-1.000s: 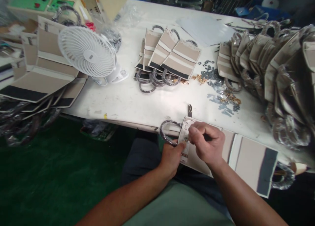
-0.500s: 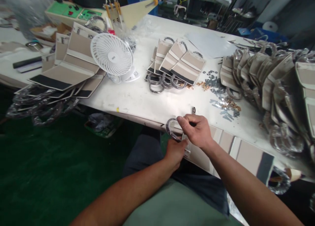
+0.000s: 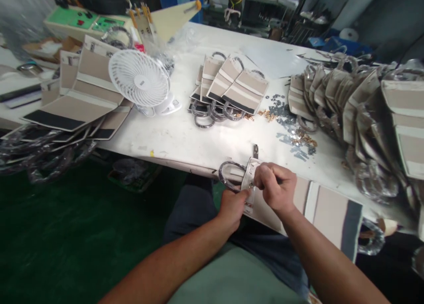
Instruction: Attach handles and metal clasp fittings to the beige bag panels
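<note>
A long beige bag panel [image 3: 300, 193] lies across the table's front edge and over my lap. A dark, plastic-wrapped loop handle [image 3: 224, 175] stands out from its left end, and another wrapped handle [image 3: 374, 237] is at its right end. My left hand [image 3: 233, 207] grips the panel's left end below the handle, thumb on top beside small metal fittings. My right hand [image 3: 277, 185] is closed in a fist over the panel, close to the fittings; what its fingers hold is hidden. A small dark metal piece [image 3: 255, 151] sits just beyond the panel's far edge.
Beyond my hands are loose grey and gold metal pieces [image 3: 294, 138] and a small stack of beige panels [image 3: 232, 85]. A white fan [image 3: 141, 78] stands left, beside more panels [image 3: 82, 92]. Many wrapped panels [image 3: 351, 96] crowd the right side.
My right hand has moved slightly right and down from the handle side, uncovering the panel's left end and its fittings. My left hand keeps its grip. The whole view has shifted a little.
</note>
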`<state>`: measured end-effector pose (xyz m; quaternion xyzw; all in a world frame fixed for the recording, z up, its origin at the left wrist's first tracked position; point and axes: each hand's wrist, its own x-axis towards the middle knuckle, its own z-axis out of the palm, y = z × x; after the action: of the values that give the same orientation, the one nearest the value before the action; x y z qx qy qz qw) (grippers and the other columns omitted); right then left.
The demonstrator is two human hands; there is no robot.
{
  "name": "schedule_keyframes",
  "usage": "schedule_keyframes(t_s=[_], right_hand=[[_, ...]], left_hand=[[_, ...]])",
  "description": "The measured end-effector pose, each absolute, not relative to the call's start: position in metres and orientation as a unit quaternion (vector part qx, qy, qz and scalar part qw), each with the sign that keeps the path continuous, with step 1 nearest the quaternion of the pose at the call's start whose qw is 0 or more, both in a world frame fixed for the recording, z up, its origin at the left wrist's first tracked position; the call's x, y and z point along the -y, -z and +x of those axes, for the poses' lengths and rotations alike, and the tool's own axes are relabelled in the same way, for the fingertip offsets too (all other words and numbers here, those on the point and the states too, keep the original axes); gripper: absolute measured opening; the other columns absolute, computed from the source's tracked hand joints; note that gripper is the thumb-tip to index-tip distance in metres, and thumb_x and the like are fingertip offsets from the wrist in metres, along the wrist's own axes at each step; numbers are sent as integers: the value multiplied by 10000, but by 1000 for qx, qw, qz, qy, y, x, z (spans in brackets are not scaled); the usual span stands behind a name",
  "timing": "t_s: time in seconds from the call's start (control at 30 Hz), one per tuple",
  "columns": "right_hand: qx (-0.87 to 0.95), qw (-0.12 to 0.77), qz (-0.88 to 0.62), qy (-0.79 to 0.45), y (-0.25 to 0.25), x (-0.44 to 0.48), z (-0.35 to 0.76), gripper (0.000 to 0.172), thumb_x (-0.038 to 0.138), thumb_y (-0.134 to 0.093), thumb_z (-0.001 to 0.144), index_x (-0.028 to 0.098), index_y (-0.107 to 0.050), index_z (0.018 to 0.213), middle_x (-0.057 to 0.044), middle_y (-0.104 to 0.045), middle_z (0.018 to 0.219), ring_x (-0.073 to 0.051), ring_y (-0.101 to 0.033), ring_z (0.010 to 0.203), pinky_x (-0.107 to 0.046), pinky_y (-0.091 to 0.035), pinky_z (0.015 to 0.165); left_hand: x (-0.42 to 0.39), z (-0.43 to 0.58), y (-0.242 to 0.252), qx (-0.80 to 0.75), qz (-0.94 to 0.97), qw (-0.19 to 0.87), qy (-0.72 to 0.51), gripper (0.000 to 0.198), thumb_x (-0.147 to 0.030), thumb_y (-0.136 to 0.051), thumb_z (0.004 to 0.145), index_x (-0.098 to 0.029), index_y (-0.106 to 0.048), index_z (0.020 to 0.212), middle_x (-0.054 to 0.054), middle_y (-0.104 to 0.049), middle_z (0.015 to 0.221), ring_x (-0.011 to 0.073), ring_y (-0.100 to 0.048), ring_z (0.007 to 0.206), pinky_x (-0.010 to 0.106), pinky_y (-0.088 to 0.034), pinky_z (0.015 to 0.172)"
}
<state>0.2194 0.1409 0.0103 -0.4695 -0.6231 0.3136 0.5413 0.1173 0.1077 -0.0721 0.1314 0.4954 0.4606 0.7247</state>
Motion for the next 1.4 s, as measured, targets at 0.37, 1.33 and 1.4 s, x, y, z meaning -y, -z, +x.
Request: schedule_keyframes(t_s=[0.37,1.33,1.4], right_hand=[[648,195,-699,-229,5,-155,282,157,338,-722,907,263,-816,1009,-12,-802,960,-197,-720,844,-293,-482,763],[695,84,-713,-40,33,-149,247,262,299,-465,1087,254,-694,967,-32,-705,1012,-176,-683,761,-325,-279,583],[702,68,-708,-41,31,-151,244,220,257,-491,1065,249,-697,988,-38,-709,1022,-184,-688,753,-327,-294,584]], left_hand=[[-96,107,57,-496,128,747,-423,445,-366,-878,648,-75,-788,972,127,-797,808,282,-768,741,343,-579,682],[-191,55,22,-376,918,90,-89,546,-314,-605,997,-223,-526,1530,119,-619,1457,304,-561,1308,506,-424,1084],[-195,54,24,-369,921,82,-94,537,-316,-590,1007,-224,-525,1532,117,-621,1452,303,-555,1309,501,-418,1084]])
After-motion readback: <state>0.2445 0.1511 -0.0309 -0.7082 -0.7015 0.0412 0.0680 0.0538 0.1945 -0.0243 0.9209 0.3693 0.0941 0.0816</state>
